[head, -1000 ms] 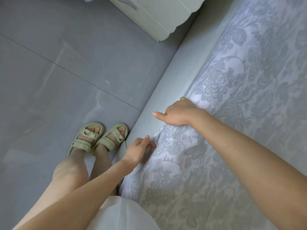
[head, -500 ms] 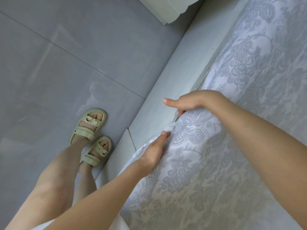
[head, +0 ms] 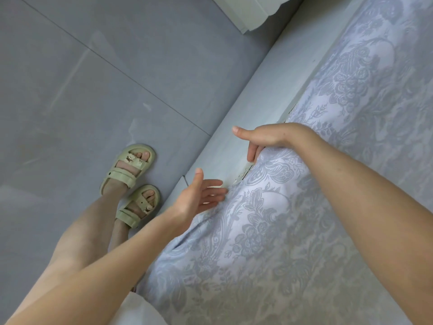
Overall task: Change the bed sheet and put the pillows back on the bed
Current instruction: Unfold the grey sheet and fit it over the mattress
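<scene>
Bed sheet (head: 304, 219): woven fabric, pale lilac-white ground with a grey floral damask figure. It lies over the mattress on the right of the view with soft folds near its edge. Its visible edge runs diagonally from lower left to upper right, parallel with the bed rail (head: 269, 85) and meeting it. The rail is a flat, pale painted board, and its paint is chipped (head: 246, 174) beside the sheet edge. Your left hand (head: 199, 198) is held palm-up over the rail, its fingers (head: 215, 191) straight and slightly spread, their tips at the sheet edge, holding nothing. Your right hand (head: 264, 137) sits at the sheet edge further up the rail, thumb (head: 239, 131) stretched out to the left. One finger (head: 251, 153) is bent downward against the fabric and the others are hidden, so I cannot tell whether it grips. To the left is a grey tiled floor (head: 93, 90), glossy, with faint reflections. Your feet stand on it close to the rail in pale green strapped sandals (head: 131, 167). A white cabinet (head: 253, 12) with a scalloped lower edge stands at the top. A white garment (head: 140, 310) shows at the bottom edge.
</scene>
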The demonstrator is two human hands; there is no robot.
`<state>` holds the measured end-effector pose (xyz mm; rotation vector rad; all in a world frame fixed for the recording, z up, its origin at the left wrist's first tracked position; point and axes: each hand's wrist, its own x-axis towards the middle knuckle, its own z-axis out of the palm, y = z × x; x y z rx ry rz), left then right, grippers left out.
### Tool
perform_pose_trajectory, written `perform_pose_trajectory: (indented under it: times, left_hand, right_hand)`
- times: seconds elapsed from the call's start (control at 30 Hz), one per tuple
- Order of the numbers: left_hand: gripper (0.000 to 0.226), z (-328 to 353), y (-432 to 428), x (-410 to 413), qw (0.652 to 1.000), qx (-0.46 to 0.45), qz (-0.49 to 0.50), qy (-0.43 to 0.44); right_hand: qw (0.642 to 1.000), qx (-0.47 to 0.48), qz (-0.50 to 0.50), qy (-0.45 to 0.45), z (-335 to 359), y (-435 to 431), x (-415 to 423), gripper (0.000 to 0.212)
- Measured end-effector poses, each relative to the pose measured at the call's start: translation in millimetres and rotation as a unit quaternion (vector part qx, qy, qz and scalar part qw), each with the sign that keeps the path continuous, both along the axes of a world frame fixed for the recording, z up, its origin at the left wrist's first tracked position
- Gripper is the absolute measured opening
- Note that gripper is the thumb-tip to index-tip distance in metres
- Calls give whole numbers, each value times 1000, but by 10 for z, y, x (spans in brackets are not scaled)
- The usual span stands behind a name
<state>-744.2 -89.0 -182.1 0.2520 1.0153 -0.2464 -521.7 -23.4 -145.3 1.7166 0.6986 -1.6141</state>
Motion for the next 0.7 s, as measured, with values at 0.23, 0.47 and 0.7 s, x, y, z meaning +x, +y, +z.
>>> perform_pose_trajectory:
  times: [0.23, 0.47, 0.7]
  left_hand:
    - [54, 160, -242, 118, 998, 15, -53, -36]
    - [69, 208, -405, 187, 985, -52, -150, -63]
    - [73, 171, -281, -96, 966, 184, -171, 58]
  right_hand:
    - [966, 162, 200, 1, 368, -139, -198, 74]
    - [925, 109, 365, -12, 412, -366, -287, 85]
    - [934, 52, 349, -49, 275, -379, -636, 84]
